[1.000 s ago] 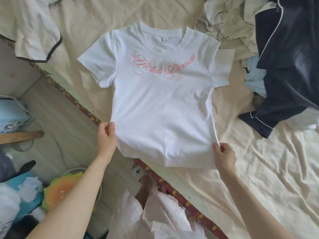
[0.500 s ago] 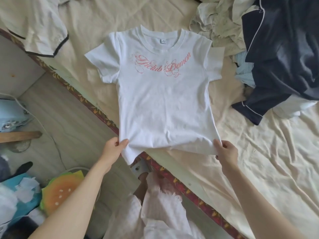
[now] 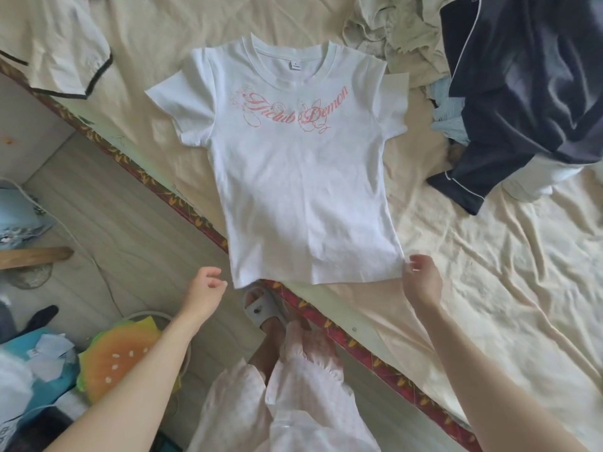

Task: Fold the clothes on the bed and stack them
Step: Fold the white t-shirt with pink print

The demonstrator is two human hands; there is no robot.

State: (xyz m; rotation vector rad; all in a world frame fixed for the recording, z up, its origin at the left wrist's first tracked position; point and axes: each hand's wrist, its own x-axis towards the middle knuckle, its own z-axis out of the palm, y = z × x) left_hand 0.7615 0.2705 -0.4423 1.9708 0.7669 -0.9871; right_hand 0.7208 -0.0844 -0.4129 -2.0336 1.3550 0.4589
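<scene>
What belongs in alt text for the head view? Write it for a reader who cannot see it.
A white T-shirt with pink script lies flat, front up, on a cream bed sheet, its hem at the bed's edge. The left hand and right hand hover open by the hem corners. A dark navy garment lies crumpled to the right.

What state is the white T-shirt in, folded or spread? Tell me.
Spread. The white T-shirt lies flat, front up, both sleeves out, with no fold.

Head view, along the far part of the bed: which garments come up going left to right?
Cream garment with dark trim → white T-shirt with pink lettering → crumpled pale green cloth → navy garment with white piping.
</scene>
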